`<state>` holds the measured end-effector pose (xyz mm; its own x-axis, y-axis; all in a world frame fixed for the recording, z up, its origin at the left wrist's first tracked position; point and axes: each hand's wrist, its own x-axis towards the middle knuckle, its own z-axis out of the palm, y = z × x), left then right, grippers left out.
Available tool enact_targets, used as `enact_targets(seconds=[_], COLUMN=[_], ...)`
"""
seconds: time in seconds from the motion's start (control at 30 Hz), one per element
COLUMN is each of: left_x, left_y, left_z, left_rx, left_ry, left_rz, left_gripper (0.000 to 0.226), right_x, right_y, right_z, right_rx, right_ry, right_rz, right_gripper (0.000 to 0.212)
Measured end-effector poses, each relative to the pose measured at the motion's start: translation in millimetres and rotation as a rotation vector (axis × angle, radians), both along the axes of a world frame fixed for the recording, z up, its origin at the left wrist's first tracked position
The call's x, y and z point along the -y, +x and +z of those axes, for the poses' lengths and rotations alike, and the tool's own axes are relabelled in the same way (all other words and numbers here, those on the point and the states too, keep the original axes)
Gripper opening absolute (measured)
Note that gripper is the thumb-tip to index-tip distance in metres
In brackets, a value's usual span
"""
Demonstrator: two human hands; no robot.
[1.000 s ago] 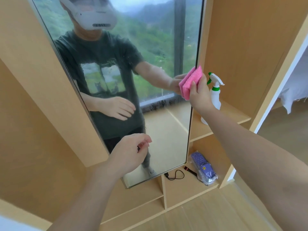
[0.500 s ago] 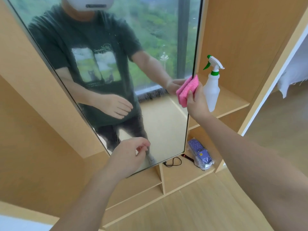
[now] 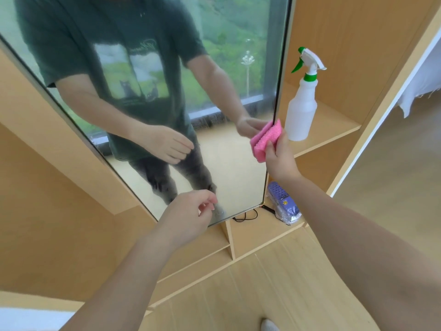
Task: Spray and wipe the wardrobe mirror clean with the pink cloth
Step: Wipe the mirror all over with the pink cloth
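Note:
The tall wardrobe mirror (image 3: 229,168) fills the upper left and reflects a person in a dark shirt. My right hand (image 3: 280,156) grips the folded pink cloth (image 3: 265,140) and presses it against the mirror's right edge, a little above the lower corner. My left hand (image 3: 188,216) hovers in front of the mirror's bottom edge with its fingers loosely curled, holding nothing. A white spray bottle (image 3: 301,111) with a green nozzle stands upright on the wooden shelf (image 3: 334,125) just right of the cloth.
Below the shelf, a purple packet in clear wrap (image 3: 284,204) and a black cable (image 3: 245,217) lie in a lower compartment. Wooden wardrobe panels surround the mirror. A white fabric (image 3: 420,96) hangs at the far right. Wood floor lies below.
My right hand has slid the pink cloth down the mirror's right edge, from level with the bottle's nozzle to below its base. The view has tilted down. My left hand has stayed put.

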<state>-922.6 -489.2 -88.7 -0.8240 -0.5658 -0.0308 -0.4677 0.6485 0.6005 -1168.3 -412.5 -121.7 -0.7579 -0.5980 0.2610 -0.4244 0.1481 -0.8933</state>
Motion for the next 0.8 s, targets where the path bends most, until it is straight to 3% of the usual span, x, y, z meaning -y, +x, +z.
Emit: enact_targets(seconds=[0.8], left_x=[24.1], left_y=[-16.5], left_z=[-32.9], left_rx=[0.095], left_ry=[-0.008], left_rz=[-0.051], left_gripper=[0.022], right_x=[-16.4], right_y=[28.0], right_z=[-99.3], right_rx=[0.188], right_ry=[0.047], right_rz=[-0.11], right_gripper=[0.045])
